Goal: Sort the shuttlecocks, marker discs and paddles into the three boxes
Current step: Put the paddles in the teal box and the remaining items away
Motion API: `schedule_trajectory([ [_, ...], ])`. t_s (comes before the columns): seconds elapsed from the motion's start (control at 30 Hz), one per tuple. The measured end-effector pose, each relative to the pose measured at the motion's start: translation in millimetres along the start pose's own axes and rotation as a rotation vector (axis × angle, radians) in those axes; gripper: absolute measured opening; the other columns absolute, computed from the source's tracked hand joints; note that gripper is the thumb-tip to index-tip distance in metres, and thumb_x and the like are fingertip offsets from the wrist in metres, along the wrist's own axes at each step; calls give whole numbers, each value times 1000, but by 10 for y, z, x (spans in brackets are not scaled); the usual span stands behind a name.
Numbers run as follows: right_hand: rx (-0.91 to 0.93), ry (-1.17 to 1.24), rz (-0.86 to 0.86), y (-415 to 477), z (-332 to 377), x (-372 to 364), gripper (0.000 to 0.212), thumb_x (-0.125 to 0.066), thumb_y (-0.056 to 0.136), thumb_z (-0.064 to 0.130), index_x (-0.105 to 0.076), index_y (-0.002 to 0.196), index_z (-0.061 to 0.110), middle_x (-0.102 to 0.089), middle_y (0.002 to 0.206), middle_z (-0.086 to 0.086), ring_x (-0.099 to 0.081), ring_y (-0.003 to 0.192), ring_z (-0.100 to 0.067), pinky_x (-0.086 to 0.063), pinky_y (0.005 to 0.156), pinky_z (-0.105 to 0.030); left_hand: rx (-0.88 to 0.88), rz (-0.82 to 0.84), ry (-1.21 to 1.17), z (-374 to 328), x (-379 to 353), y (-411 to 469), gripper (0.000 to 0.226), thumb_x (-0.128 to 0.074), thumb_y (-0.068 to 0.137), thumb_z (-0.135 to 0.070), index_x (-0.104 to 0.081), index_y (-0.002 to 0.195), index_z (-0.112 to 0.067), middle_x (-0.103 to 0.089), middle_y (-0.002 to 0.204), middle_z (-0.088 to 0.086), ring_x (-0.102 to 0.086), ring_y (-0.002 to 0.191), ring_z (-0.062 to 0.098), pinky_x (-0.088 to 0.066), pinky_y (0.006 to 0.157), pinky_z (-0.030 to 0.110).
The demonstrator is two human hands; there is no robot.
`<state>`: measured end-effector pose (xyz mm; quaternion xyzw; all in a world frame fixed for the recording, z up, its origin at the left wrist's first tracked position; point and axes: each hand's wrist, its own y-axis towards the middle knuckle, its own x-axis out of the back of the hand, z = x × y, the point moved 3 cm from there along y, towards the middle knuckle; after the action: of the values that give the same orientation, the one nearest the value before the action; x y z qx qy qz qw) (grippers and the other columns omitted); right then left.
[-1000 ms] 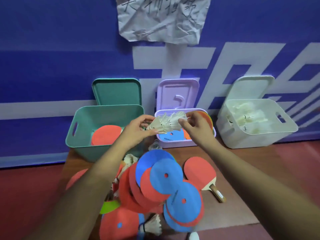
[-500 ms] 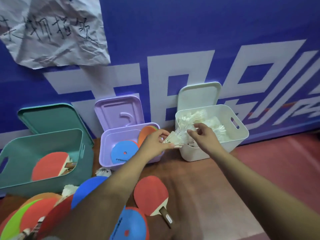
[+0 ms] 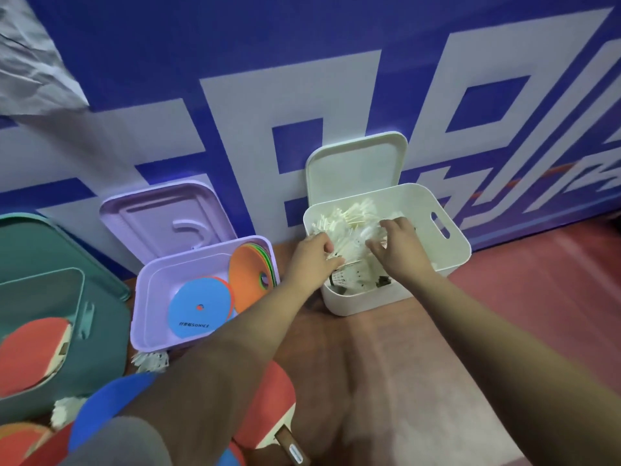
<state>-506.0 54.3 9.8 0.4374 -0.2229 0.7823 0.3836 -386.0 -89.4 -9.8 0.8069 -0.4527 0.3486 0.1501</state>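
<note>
The white box (image 3: 452, 264) stands at the right against the wall and holds many white shuttlecocks (image 3: 353, 215). Both my hands are down in it. My left hand (image 3: 314, 255) is over its left rim and my right hand (image 3: 401, 252) is at its middle. A nested row of shuttlecocks (image 3: 354, 258) spans between them, gripped at each end. The purple box (image 3: 149, 297) holds a blue marker disc (image 3: 198, 307) and orange discs (image 3: 247, 270). The green box (image 3: 100, 331) holds a red paddle (image 3: 30, 351).
On the wooden floor by my left forearm lie a red paddle (image 3: 279, 396), a blue disc (image 3: 107, 401) and more discs at the bottom left. Loose shuttlecocks lie in front of the purple box (image 3: 151, 360) and the green box (image 3: 64, 410). All three lids lean on the blue wall.
Both hands carried the row of shuttlecocks from above the purple box rightward and down into the white box. My view swung right with them.
</note>
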Motion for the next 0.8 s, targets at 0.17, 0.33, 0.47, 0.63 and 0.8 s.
schedule_trajectory([
  [0.17,54,-90,80,142,-132,-241,41,-56,94,21,-53,130,2,-50,137,-18,-49,125,-35,-40,105,-40,-44,28,264,8,-176,167,25,-72,83,-24,-50,85,-12,-54,94,7,-51,85,25,-33,66,31],
  [0.33,-10,-111,24,98,-108,-204,47,-50,94,25,-52,134,1,-39,147,-29,-35,139,-38,-28,115,-43,-102,33,241,-16,-13,153,3,-59,82,-15,-61,82,-13,-61,92,5,-57,90,26,-48,76,33],
  [0.47,138,22,-67,-221,270,-57,41,-55,91,24,-58,126,6,-52,131,-16,-45,126,-31,-36,108,-40,-47,-66,29,176,410,-238,7,-61,84,-13,-63,91,-12,-59,88,0,-56,75,14,-41,67,11],
  [0.63,285,221,40,-879,945,-187,29,-59,90,22,-62,116,10,-57,112,-6,-55,106,-18,-43,94,-31,121,-171,-52,853,882,-1033,9,-61,83,-11,-65,89,-16,-64,88,0,-59,72,15,-48,76,24],
  [0.8,349,277,165,-1554,1356,-826,25,-63,85,16,-62,109,10,-56,99,-4,-52,93,-13,-38,83,-20,317,-252,-98,1577,1051,-2021,15,-60,82,-1,-62,83,-16,-59,73,-2,-52,60,0,-40,63,11],
])
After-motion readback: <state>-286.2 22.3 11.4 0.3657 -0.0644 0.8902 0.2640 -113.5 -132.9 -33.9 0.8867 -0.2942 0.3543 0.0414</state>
